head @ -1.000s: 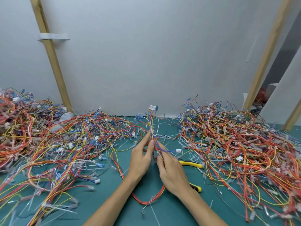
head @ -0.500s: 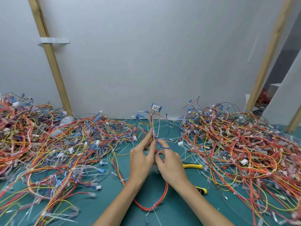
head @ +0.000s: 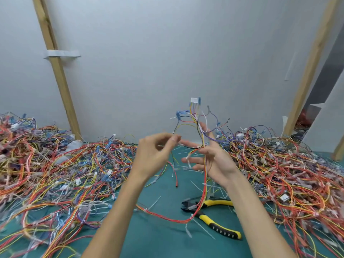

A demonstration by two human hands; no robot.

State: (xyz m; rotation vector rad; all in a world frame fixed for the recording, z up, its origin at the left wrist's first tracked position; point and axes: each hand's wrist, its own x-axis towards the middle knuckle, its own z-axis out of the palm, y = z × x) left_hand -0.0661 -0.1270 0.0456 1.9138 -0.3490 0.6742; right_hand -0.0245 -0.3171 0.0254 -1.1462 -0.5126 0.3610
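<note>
My right hand (head: 216,161) pinches a wire harness (head: 205,180) between thumb and forefinger, its other fingers spread. The harness stands up from that hand to a white connector (head: 194,100), with loose blue, yellow and purple wire ends fanning out. Its red and orange bundle hangs down and loops over the green mat (head: 163,239). My left hand (head: 154,155) is raised to the left of the harness. Its fingers are curled and its fingertips pinch a small thin pale piece (head: 176,137), blurred, which looks like a cable tie.
Yellow-handled cutters (head: 217,202) lie on the mat under the harness loop. Big tangles of coloured wire lie to the left (head: 55,174) and right (head: 279,174). Cut white ties are scattered between them. Wooden posts (head: 57,71) lean on the grey wall.
Both hands have risen off the mat and moved apart. The left hand pulled away to the left, and the right hand lifted the harness higher. The cutters are now uncovered.
</note>
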